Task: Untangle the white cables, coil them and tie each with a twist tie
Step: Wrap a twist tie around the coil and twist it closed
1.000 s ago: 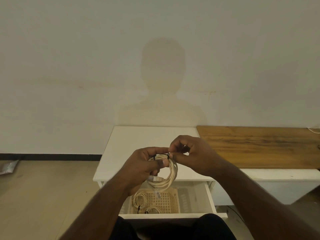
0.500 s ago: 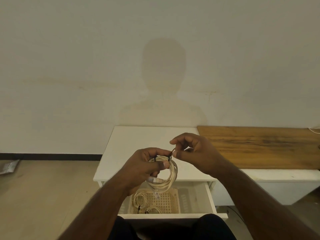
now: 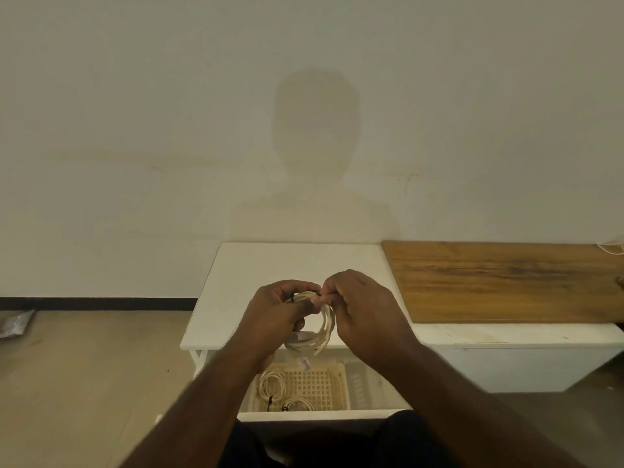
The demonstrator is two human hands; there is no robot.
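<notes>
Two hands meet at centre frame over a white table [image 3: 256, 265]. The left hand [image 3: 273, 315] curls round the left side of a coil [image 3: 326, 329] of white cable, held upright facing the camera. The right hand [image 3: 358, 309] pinches at the coil's top, where a dark tie [image 3: 292, 296] crosses the strands; its ends are too small to make out. The tie sits just left of the right fingertips, so that hand is nearer for twisting. Below, a basket [image 3: 337, 376] in the open drawer [image 3: 320, 414] holds two tied coils [image 3: 271, 385].
</notes>
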